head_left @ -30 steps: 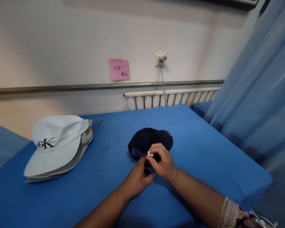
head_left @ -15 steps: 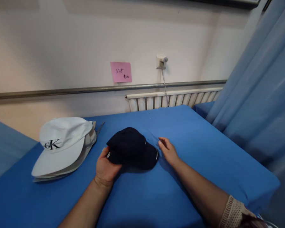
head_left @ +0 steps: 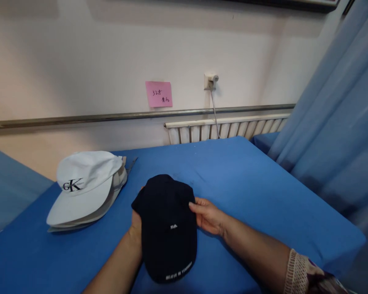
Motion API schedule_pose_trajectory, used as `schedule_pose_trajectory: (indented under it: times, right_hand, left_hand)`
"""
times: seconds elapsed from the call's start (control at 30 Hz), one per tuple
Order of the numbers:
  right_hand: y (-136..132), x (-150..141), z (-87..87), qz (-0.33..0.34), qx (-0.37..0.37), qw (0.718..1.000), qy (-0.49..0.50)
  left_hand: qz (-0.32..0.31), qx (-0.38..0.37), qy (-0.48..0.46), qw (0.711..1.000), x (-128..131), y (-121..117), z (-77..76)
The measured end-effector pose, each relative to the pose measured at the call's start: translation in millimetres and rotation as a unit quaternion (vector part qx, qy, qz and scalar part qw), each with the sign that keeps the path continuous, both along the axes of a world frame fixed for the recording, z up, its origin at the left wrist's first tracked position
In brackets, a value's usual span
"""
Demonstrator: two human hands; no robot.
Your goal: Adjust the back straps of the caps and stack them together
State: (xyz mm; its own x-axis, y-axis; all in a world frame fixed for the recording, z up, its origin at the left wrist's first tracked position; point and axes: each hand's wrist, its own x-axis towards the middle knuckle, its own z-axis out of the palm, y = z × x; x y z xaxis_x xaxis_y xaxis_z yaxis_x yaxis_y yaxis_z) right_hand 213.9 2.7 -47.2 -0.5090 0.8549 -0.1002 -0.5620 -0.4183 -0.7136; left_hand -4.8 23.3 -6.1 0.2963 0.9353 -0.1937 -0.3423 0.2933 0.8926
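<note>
A dark navy baseball cap (head_left: 167, 216) is held between my two hands, its brim pointing toward me. White lettering runs along the brim's edge, and a small white mark sits on the front. My left hand (head_left: 137, 222) grips the cap's left side, most of its fingers hidden behind the cap. On the other side, my right hand (head_left: 209, 215) pinches the cap's edge, thumb in front. Left of it, a white cap (head_left: 87, 188) with black letters lies on top of other pale caps stacked on the blue-covered bed (head_left: 242, 183).
Behind the bed run a metal rail (head_left: 110, 117) and a white radiator (head_left: 230, 126). A pink note (head_left: 158, 94) and a socket with a plugged-in cord (head_left: 210, 81) are on the wall. Blue curtains (head_left: 334, 110) hang at the right.
The navy cap has turned so its brim points toward me instead of rightward, and it has come nearer. My right hand has moved in and taken hold of its right side.
</note>
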Motion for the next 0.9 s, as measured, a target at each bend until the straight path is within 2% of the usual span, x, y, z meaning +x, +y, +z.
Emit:
schedule_pose_trajectory:
  times: [0.13, 0.23, 0.33, 0.43, 0.5, 0.53, 0.6, 0.7, 0.77, 0.83, 0.9]
  right_hand:
    - [18, 13, -0.1, -0.144, -0.009, 0.988, 0.052]
    - [31, 26, -3.0, -0.256, 0.001, 0.965, 0.053]
    - [38, 38, -6.9, -0.315, 0.018, 0.948, 0.025]
    - [40, 48, -9.4, -0.324, 0.017, 0.946, -0.003]
    - [40, 54, -9.8, -0.343, 0.018, 0.939, -0.02]
    - [41, 58, -9.8, -0.36, 0.022, 0.932, -0.029]
    - [42, 63, -10.0, -0.387, 0.025, 0.921, -0.044]
    - [43, 63, -12.5, -0.382, -0.002, 0.922, -0.067]
    - [43, 58, -16.0, -0.354, -0.019, 0.931, -0.087]
    - [41, 50, -20.2, -0.322, -0.02, 0.941, -0.108]
    - [40, 44, -24.1, -0.293, -0.006, 0.947, -0.13]
  left_hand:
    - [-0.041, -0.105, -0.083, 0.99, 23, 10, -5.0]
    - [-0.006, -0.155, -0.106, 0.982, 43, 4, -14.4]
    - [0.027, -0.154, -0.077, 0.985, 59, -7, -19.6]
    - [0.062, -0.109, -0.049, 0.991, 60, -9, -12.4]
    - [0.086, -0.078, -0.044, 0.992, 47, -4, 3.8]
    - [0.099, -0.061, -0.044, 0.992, 36, 1, 16.2]
    - [0.141, 0.019, -0.037, 0.989, 7, 12, 48.6]
    - [0.253, 0.127, -0.04, 0.958, -47, 30, 105.3]
    - [0.343, 0.138, -0.045, 0.928, -83, 38, 134.6]
    - [0.409, 0.091, -0.036, 0.907, -116, 41, 147.5]
    - [0.45, 0.023, 0.005, 0.893, -143, 39, 142.1]
